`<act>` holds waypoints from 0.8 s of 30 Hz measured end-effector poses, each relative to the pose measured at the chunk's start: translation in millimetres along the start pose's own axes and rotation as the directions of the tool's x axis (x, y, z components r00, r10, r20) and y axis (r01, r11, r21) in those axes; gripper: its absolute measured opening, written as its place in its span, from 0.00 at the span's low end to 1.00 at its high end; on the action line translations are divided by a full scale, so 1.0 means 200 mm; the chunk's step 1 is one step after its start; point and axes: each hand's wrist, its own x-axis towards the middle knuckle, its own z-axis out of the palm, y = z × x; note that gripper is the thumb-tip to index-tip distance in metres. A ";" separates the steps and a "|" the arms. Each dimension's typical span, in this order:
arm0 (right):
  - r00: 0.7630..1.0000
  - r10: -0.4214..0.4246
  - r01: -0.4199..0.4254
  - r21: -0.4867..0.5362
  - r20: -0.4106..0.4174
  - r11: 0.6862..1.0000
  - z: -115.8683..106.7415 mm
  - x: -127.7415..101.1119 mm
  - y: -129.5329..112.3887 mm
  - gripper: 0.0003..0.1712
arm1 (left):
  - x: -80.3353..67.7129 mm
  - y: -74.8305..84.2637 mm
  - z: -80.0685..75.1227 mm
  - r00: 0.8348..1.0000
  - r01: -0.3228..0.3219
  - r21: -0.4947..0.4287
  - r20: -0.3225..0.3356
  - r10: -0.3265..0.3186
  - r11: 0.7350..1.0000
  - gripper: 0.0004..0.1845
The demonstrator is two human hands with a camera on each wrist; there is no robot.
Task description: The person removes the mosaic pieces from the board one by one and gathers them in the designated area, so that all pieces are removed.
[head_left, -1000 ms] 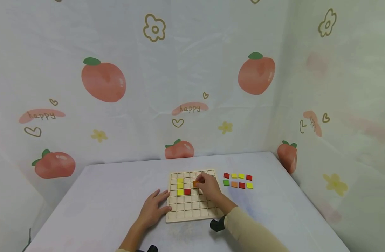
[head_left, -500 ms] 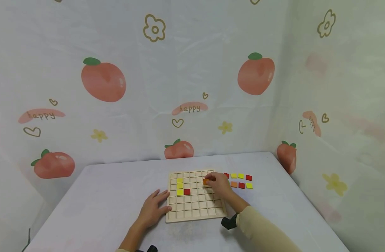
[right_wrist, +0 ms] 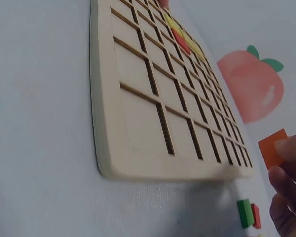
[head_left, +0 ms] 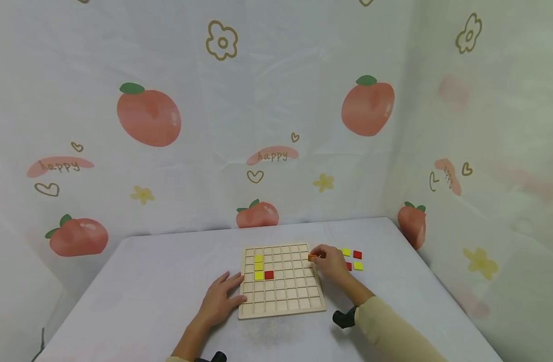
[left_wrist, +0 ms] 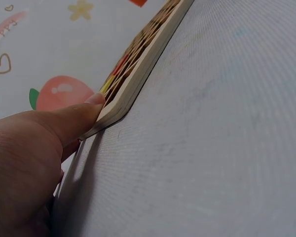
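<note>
A square wooden grid board [head_left: 283,291] lies on the white table. Three yellow tiles [head_left: 258,267] fill a column of its cells, and a red tile [head_left: 269,275] sits right of the lowest one. My left hand [head_left: 219,300] rests along the board's left edge with fingers spread; in the left wrist view the thumb [left_wrist: 81,118] touches the rim. Over the board's upper right edge my right hand [head_left: 331,264] pinches an orange tile [right_wrist: 272,149] between thumb and fingers, raised above the surface.
Right of the board lie loose tiles, partly hidden by my right hand: a yellow tile [head_left: 358,266], a red tile [head_left: 357,255] and others. The right wrist view shows a green tile [right_wrist: 245,213]. A printed curtain [head_left: 276,100] hangs behind the table.
My right hand has moved rightward across the board with the orange tile, from the middle cells to the right edge, and now covers some loose tiles. The left hand has stayed put.
</note>
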 end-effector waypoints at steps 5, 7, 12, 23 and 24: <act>0.999 0.006 -0.007 -0.023 -0.053 1.000 -0.05 -0.01 0.03 0.04 | 0.00 0.00 0.00 1.000 0.004 0.000 0.003 -0.004 1.000 0.34; 0.997 0.023 -0.025 -0.033 -0.068 0.999 -0.07 -0.02 0.04 0.03 | 0.00 0.00 0.00 1.000 -0.002 0.001 0.002 0.002 1.000 0.33; 0.996 0.060 -0.062 -0.030 -0.061 0.998 -0.11 -0.03 0.08 0.03 | 0.00 0.00 0.00 1.000 -0.015 0.002 -0.010 0.015 1.000 0.33; 0.993 0.096 -0.093 -0.036 0.064 0.995 -0.15 -0.09 0.16 0.04 | 0.01 -0.01 0.00 1.000 -0.016 0.007 0.001 0.016 1.000 0.33; 0.993 0.092 -0.089 -0.039 0.077 0.995 -0.14 -0.09 0.17 0.04 | 0.00 -0.01 0.00 1.000 -0.014 0.007 0.004 0.014 1.000 0.33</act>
